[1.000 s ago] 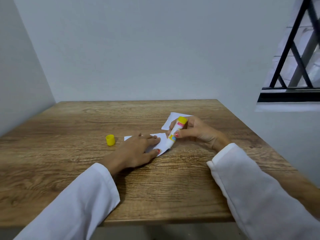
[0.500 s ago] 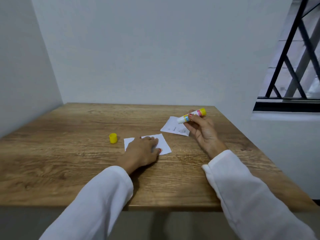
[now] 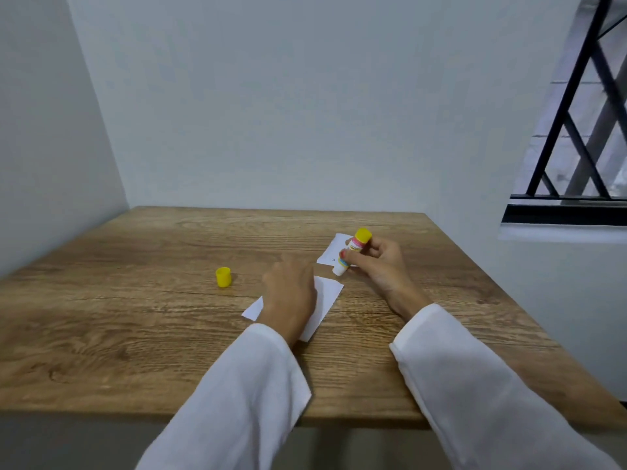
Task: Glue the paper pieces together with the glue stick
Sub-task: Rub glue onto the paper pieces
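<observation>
On the brown wood-grain table [image 3: 135, 317], the left hand [image 3: 290, 293] lies palm-down with fingers flat and loose, pressing on a white rectangular paper piece [image 3: 325, 296] near the middle of the table. The right hand [image 3: 376, 262] is closed around a white glue stick with a yellow base [image 3: 353, 251], tilted, its uncapped white tip pointing down over the near edge of a second white paper piece [image 3: 334, 251] that lies just beyond the first. The stick's label shows pink, yellow and blue bands; its lettering is too blurred to read, as are faint marks on the far paper. A small yellow plastic cap [image 3: 223, 277] stands alone, left of the hands
</observation>
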